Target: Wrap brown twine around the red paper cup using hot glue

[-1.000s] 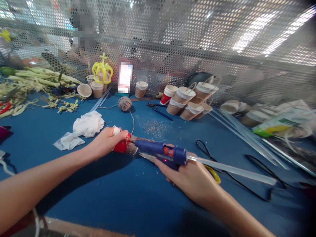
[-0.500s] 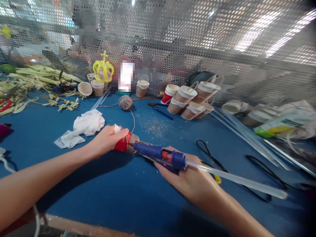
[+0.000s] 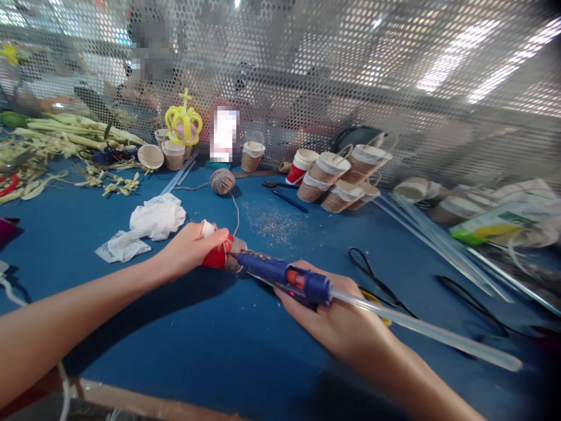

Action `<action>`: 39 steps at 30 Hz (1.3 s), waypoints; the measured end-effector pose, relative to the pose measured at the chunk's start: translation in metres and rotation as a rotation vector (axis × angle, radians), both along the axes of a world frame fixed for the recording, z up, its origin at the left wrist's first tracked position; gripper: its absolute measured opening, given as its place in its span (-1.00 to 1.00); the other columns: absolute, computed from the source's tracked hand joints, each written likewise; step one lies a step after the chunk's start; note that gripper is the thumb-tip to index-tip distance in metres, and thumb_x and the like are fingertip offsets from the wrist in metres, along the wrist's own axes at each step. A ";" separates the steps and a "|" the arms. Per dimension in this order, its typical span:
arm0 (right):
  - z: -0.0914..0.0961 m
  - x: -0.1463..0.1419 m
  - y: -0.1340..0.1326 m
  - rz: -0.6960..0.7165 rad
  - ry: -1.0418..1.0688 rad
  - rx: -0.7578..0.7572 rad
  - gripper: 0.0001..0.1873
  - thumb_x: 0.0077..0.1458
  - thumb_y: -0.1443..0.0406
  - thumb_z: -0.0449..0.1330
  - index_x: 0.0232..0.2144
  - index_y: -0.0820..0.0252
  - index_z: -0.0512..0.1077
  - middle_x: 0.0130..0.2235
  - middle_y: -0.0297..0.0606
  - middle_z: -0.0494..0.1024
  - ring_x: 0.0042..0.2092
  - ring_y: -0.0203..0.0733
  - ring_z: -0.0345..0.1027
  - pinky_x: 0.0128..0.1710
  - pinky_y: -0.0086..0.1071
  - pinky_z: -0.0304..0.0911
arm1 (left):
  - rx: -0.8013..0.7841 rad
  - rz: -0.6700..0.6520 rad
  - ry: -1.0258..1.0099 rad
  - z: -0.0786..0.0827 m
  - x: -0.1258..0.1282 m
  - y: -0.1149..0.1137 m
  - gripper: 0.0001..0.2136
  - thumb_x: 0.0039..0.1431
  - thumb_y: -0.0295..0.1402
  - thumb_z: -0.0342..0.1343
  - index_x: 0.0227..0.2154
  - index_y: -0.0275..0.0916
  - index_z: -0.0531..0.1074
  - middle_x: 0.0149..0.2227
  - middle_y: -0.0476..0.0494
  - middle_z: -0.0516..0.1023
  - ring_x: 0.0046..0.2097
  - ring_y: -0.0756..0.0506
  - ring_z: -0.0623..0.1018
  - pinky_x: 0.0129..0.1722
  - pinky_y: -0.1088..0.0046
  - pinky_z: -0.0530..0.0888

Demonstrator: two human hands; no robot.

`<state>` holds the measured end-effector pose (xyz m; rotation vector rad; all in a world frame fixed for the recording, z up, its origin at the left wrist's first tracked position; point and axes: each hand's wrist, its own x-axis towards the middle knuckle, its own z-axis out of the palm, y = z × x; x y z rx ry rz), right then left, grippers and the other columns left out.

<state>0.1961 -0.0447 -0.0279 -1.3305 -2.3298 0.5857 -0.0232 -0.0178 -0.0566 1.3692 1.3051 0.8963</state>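
My left hand (image 3: pixel 193 248) is closed around a red paper cup (image 3: pixel 215 255) tipped on its side, its base end wound with greyish-brown twine. In my right hand (image 3: pixel 335 318) is a blue hot glue gun (image 3: pixel 272 269), gripped from below, with a small red light showing. Its nozzle points left and meets the cup at the edge of the wound twine; whether glue is coming out is too small to tell. A long clear glue stick (image 3: pixel 433 330) sticks out of the gun's back. From the cup, a strand runs up to a ball of twine (image 3: pixel 222 182).
Crumpled white cloth (image 3: pixel 158 217) lies left of the cup. Twine-wrapped cups (image 3: pixel 337 196) are stacked behind, near pliers (image 3: pixel 287 196). Loose glue sticks (image 3: pixel 438 248) and a black cord (image 3: pixel 377 278) lie to the right. A perforated metal screen (image 3: pixel 280 76) stands behind the blue table (image 3: pixel 210 351).
The glue stick's rear end has swung slightly down and to the right. Both hands, the cup and the nozzle stay almost where they were.
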 end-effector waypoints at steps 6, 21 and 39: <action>0.001 0.002 0.000 -0.046 -0.043 0.088 -0.93 -0.03 0.29 0.09 -0.51 0.13 0.34 -0.56 -0.40 0.45 -0.55 -0.30 0.31 -0.57 -0.49 0.18 | 0.006 -0.071 0.032 0.001 -0.001 0.000 -0.68 0.06 -0.15 -0.05 -0.52 -0.33 0.39 -0.59 0.01 0.36 -0.55 0.06 0.27 -0.58 0.58 0.13; 0.004 -0.001 0.000 -0.031 -0.030 0.048 -0.91 -0.05 0.30 0.09 -0.56 0.12 0.29 -0.61 -0.39 0.40 -0.56 -0.28 0.29 -0.59 -0.48 0.16 | 0.074 -0.110 0.150 0.005 -0.001 0.001 -0.69 0.06 -0.18 -0.10 -0.58 -0.33 0.34 -0.63 0.05 0.24 -0.57 0.07 0.18 -0.60 0.55 0.08; 0.004 0.002 0.002 -0.016 -0.039 0.058 -0.91 -0.02 0.30 0.08 -0.53 0.13 0.32 -0.59 -0.39 0.40 -0.56 -0.31 0.24 -0.57 -0.47 0.17 | 0.050 -0.126 0.057 0.004 0.001 0.000 -0.69 0.05 -0.17 -0.07 -0.52 -0.33 0.40 -0.57 -0.01 0.36 -0.53 0.05 0.27 -0.56 0.56 0.17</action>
